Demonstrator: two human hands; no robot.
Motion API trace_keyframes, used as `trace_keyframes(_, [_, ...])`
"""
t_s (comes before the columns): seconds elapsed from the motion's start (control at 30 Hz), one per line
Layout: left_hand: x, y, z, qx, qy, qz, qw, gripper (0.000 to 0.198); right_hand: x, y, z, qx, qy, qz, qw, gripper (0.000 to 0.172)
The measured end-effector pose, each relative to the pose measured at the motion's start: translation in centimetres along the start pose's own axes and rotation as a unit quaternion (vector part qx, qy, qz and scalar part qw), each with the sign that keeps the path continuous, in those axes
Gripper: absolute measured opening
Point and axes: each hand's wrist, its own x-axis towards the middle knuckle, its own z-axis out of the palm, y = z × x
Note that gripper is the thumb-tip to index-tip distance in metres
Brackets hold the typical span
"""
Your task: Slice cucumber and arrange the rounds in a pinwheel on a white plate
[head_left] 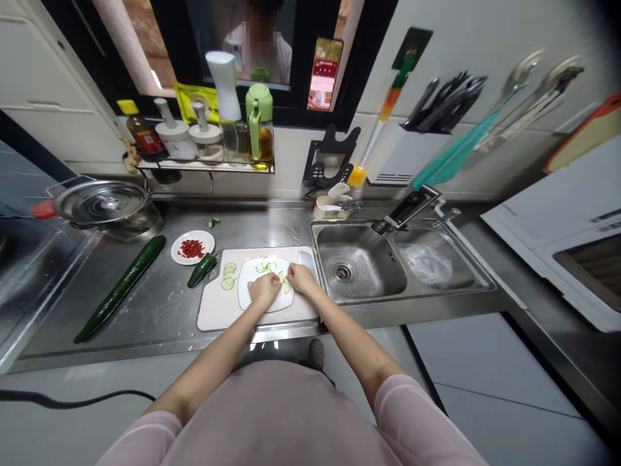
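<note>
Over a white square plate [248, 303], my left hand [264, 289] and my right hand [301, 278] are close together, the fingers of each closed in a pinch. Pale green cucumber slices [286, 285] show at their fingertips, partly hidden by the fingers. Several more slices [266, 265] lie curved along the plate's far side. The plate rests on a cream cutting board [213, 310]. A row of overlapping cucumber slices [229, 276] lies on the board's left part. By my right hand, a wide knife blade [305, 259] lies flat at the board's right edge.
Left of the board are a cucumber stub [202, 270], a small plate [210, 241] of chopped red pieces and a long cucumber [121, 289]. A lidded steel pot [130, 223] stands behind. To the right is a double sink [359, 259] with a faucet [407, 208].
</note>
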Motion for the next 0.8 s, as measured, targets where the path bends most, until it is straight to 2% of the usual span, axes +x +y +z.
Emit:
trace_keyframes(0.47, [0.0, -0.6, 0.4, 0.056, 0.033, 0.031, 0.997, 0.021, -0.3, 0.3, -0.1, 0.012, 0.007, 0.024, 1.0, 0.012])
trace_keyframes(0.7, [-0.1, -1.0, -0.2, 0.017, 0.045, 0.037, 0.998, 0.02, -1.2, 2.0, -1.6, 0.085, 0.072, 0.062, 0.992, 0.011])
trace_keyframes(0.8, [-0.1, -0.8, -0.2, 0.015, 0.047, 0.041, 0.998, 0.02, -1.7, 2.1, -1.6, 0.087, 0.07, 0.061, 0.992, 0.011])
